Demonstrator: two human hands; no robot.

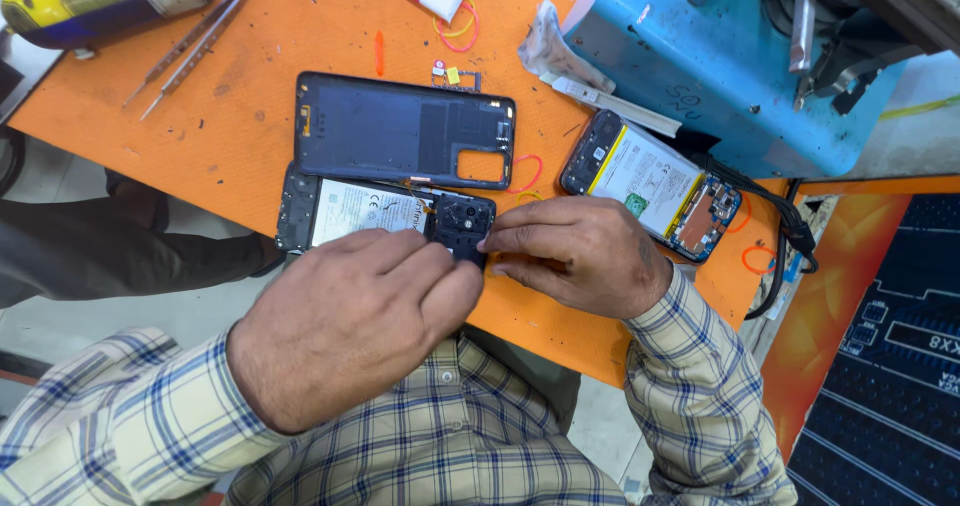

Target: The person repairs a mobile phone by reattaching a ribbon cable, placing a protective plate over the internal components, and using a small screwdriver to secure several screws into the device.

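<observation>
A: So both hands are on the one opened phone (385, 214) at the counter's near edge. The left hand (355, 321) is curled narrow at its camera end, and the right hand (580, 256) is pinching the same corner.

B: Count?

A: Two opened phones, the second opened phone (650, 184) by the blue machine (720, 66). One back cover (400, 131), two tweezers (200, 36). The orange counter (230, 136) has bare room on the left.

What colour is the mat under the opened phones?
Orange mat, scuffed in places; the head view shows it plainly.
</observation>
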